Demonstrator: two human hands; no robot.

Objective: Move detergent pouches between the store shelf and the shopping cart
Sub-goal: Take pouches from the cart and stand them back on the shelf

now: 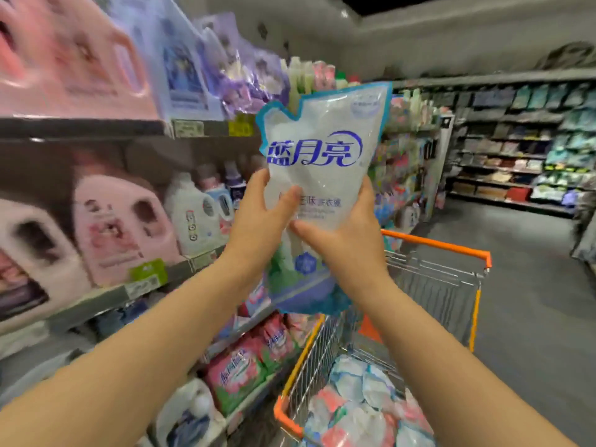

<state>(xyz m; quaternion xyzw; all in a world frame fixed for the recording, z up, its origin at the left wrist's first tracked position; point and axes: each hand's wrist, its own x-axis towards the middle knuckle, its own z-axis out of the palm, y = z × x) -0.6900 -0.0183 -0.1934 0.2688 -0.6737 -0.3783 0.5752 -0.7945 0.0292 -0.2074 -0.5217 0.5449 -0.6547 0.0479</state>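
The detergent pouch (322,150) has its lower print covered by thumbs, and its small text is blurred. The left hand (254,221) and right hand (348,240) grip its sides, holding it upright between the store shelf (80,127) and the shopping cart (435,243). More pouches (361,401) fill the cart, and smeared pink jugs (119,227) line the shelf.

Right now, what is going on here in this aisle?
A person stands in a store aisle and holds one white-and-blue detergent pouch upright, gripping it with the left hand and the right hand. It is raised beside the shelves of pink jugs, above the shopping cart with orange trim. Several pouches already lie in the cart. Whether this one is going to the shelf or the cart cannot be told.
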